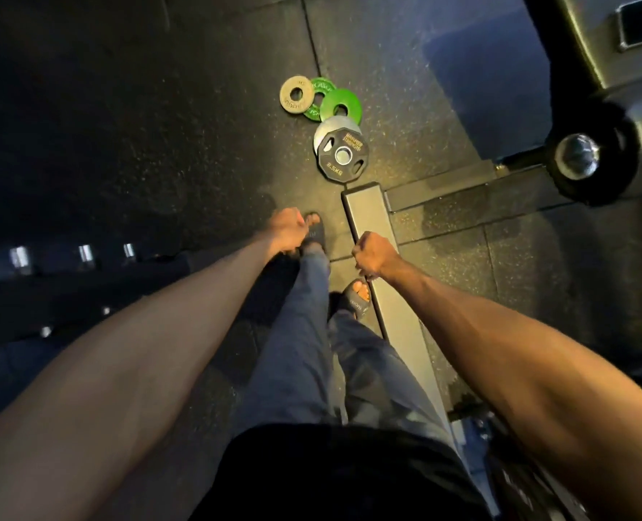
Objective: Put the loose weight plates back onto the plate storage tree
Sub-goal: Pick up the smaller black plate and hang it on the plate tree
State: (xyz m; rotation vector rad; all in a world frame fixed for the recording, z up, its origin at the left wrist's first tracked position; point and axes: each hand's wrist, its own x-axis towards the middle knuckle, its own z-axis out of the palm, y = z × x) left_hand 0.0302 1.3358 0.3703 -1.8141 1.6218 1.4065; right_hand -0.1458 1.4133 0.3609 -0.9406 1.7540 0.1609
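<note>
Several loose weight plates lie on the rubber floor ahead of me. A grey plate (295, 94) overlaps a green plate (320, 89), and a second green plate (341, 105) lies beside them. A black 2.5 kg plate (343, 155) rests on top of a silver plate (332, 129). My left hand (288, 228) hangs loosely curled over my left foot and holds nothing. My right hand (374, 254) is curled into a fist above the steel base beam (372, 220), empty. Both hands are well short of the plates.
A black plate (590, 159) sits on a chrome peg of the dark frame (612, 62) at the upper right. The beam runs along the floor beside my right foot (357, 295). A rack with chrome ends (86, 253) stands on the left.
</note>
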